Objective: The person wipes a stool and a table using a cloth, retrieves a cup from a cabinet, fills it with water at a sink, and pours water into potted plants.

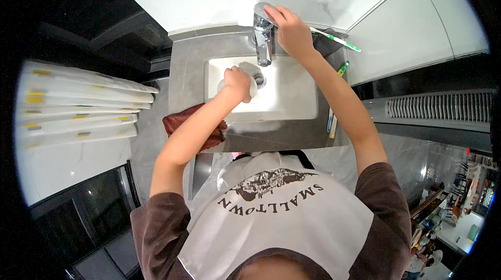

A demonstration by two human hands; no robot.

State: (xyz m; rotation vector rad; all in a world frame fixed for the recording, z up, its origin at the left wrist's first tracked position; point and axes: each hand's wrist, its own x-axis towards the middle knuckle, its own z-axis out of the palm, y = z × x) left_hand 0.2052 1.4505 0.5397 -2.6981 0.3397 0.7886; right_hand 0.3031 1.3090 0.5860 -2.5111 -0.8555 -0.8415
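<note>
My left hand (238,83) is down in the white sink basin (292,89), its fingers closed on a whitish round cup or bowl (252,88) beside the drain (259,79). My right hand (292,31) is up at the chrome faucet (263,45), fingers bent over the lever (267,11) on its top. The faucet's spout points down over the basin. No water stream can be made out. A dark red cloth (183,119) lies on the counter's front left, partly behind my left forearm.
Toothbrushes (339,40) and a dark cup (326,44) stand at the counter's (188,71) back right. More brushes (332,123) lie along its right edge. A white curtain (83,97) hangs at the left. A grey slatted unit (438,108) is at the right.
</note>
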